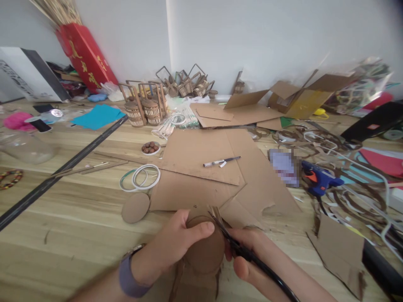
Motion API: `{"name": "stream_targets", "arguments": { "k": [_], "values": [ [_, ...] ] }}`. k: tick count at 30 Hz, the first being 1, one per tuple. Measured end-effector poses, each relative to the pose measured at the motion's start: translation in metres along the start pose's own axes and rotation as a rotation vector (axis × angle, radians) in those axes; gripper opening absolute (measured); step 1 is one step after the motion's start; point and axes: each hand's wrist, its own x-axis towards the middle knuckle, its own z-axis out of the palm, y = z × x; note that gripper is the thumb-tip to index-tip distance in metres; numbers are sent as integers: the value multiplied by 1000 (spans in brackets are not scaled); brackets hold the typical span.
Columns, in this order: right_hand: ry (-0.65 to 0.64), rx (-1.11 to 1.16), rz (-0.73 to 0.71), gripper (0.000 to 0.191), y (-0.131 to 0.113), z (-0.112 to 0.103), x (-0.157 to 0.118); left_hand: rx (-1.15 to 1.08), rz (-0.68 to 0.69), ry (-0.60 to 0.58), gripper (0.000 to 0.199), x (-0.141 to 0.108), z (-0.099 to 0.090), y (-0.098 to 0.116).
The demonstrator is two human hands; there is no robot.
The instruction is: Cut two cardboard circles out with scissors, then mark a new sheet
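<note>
My left hand, with a purple band at the wrist, grips a piece of brown cardboard, its thumb lying on top. A round outline shows on this piece, and a cut strip sticks up at its far edge. Closed around black scissors, my right hand is at the right side of the piece. The scissor blades lie along the upper right of the outline. A cut cardboard disc rests on the table, left of the hands. Just beyond my hands are flat cardboard sheets with a pen on top.
Two tape rolls and a bowl of brown beads stand to the left. On the right are a blue glue gun, tangled strips and a cardboard scrap. Small woven baskets and an opened box line the back.
</note>
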Motion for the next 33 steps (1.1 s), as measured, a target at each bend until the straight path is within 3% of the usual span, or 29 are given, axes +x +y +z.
{"name": "stream_targets", "arguments": {
  "k": [8,17,33],
  "values": [
    [-16,-39,24,82,-1,2,-2,39,1,2,35,-1,0,2],
    [27,-64,-69,73,3,5,0,89,5,24,34,-1,0,4],
    [24,-57,-19,76,6,4,0,79,-10,18,33,-3,-1,9]
  ]
}}
